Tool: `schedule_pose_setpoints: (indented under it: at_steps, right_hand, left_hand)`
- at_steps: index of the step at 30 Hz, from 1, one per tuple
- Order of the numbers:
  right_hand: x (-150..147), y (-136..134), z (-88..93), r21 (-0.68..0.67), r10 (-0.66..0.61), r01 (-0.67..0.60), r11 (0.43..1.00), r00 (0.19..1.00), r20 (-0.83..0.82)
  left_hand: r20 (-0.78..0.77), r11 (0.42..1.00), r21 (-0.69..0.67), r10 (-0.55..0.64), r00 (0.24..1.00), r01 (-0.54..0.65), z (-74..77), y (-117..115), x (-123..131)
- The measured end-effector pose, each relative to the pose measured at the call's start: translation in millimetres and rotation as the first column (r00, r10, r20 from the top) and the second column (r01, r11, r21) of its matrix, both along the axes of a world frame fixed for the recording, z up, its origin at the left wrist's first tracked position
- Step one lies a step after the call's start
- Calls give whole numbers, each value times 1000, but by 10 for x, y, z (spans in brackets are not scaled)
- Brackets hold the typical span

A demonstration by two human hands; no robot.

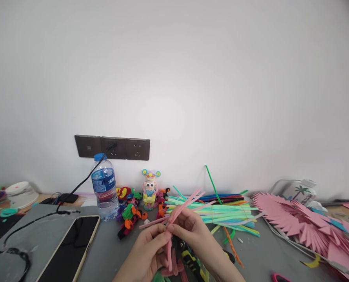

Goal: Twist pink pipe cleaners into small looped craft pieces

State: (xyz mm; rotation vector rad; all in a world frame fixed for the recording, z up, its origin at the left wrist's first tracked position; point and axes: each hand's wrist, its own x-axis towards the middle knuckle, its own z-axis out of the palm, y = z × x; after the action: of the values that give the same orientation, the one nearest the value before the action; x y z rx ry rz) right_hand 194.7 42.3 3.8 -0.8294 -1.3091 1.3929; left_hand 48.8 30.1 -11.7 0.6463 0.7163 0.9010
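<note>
Pipe cleaners (182,210), pink, sit right of the water bottle (104,188) and nearer the wearer, pinched where they cross by fingers of the left hand (147,247) and right hand (192,230). They look light, fuzzy and bendable, probably springy at loose ends; the crossing seems the surest hold.

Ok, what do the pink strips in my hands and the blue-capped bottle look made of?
Pink strips: probably soft, matte fibre, perhaps chenille, judging by their fuzzy-looking edges; any wire core is hidden. Bottle: likely clear, glossy plastic, from its see-through sides and highlights.
</note>
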Motion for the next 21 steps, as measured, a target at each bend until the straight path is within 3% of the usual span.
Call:
schedule_pose_setpoints:
  at_steps: [7,13,21]
  right_hand:
    - [-15,-47,76,-3,16,-16,1000,1000,1]
    - [-29,-55,71,94,3,1,996,999,-33]
    - [-44,-85,129,273,-96,50,961,982,160]
  left_hand:
    - [90,995,-98,1,996,8,-25,16,-9]
    - [160,982,-169,109,981,-81,3,34,-25]
    - [207,980,-129,178,962,-154,19,34,-29]
